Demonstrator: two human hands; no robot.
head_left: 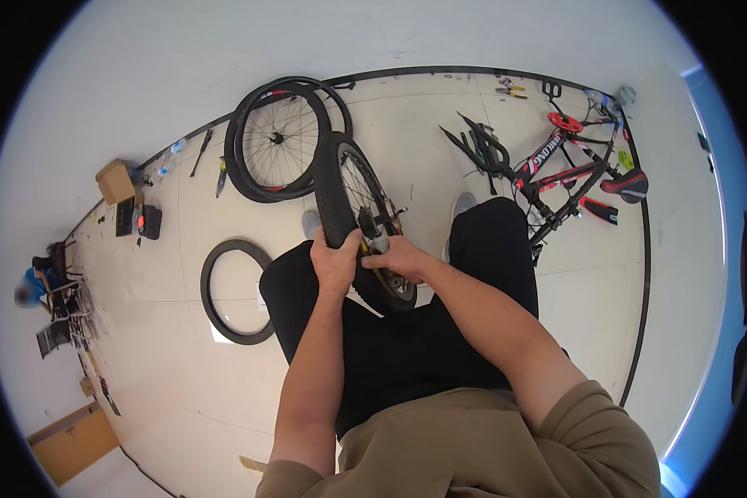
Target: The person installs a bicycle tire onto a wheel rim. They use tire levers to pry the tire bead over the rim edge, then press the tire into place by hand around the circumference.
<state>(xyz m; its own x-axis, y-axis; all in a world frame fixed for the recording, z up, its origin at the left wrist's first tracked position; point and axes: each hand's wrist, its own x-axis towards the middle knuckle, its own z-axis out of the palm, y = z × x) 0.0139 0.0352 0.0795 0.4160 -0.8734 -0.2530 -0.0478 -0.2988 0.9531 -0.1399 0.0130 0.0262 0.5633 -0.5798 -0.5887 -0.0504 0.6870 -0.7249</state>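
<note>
A bicycle wheel with a black knobbly tyre stands tilted between my knees, its lower part against my lap. My left hand is closed round the tyre on the near left side, with the thumb on the tyre's edge. On the spoke side, my right hand is closed at the near part of the same wheel, thumb pointing toward my left hand. Its fingertips are hidden behind the wheel. Just above the right hand, a silver cylindrical part shows by the spokes; what it is I cannot tell.
More wheels and tyres lie stacked beyond the held wheel, and a loose tyre is at left. A red-black bicycle frame lies right, near a saddle and pliers. Far left are a cardboard box and a person.
</note>
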